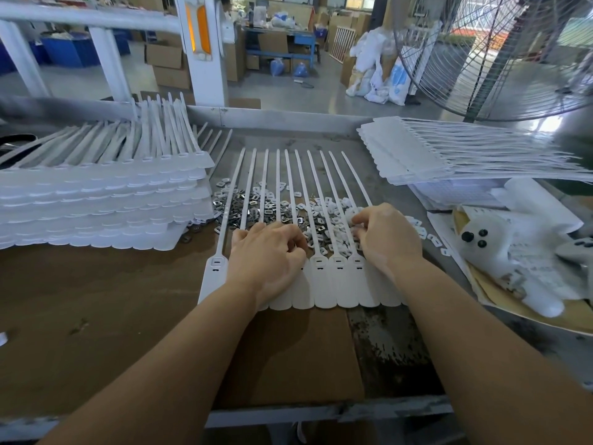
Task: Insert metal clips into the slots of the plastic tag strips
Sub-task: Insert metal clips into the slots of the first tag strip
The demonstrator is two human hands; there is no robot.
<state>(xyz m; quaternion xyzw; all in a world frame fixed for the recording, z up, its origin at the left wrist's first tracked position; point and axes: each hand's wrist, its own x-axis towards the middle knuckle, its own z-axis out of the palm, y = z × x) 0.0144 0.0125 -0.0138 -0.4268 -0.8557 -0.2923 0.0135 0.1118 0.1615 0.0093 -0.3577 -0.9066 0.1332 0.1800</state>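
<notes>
Both my forearms reach out from the bottom edge over a brown cardboard sheet (pixel 288 358) that covers the near part of the desk (pixel 321 123). Past the cardboard lies the tag strip (pixel 327 284), a row of white plastic tags joined side by side, flat ends toward me and thin tails running away across the desk. My left hand (pixel 266 261) rests on the left part of that row, its fingers curled down over the slot ends; whether they pinch anything I cannot tell. My right hand (pixel 385 239) sits at the right end of the row, its fingers bent into the loose parts beyond the slots, and what they hold, if anything, is hidden. Under and between the tails lies a heap of metal clips (pixel 244 207), with small white plastic pieces (pixel 333 213) scattered just to its right. At far left stands a tall stack of strips (pixel 96 207). At far right another stack (pixel 449 155) lies with its tails pointing right. A wire fan guard (pixel 500 53) stands behind it. Near my right arm lies white packing material (pixel 526 252).
</notes>
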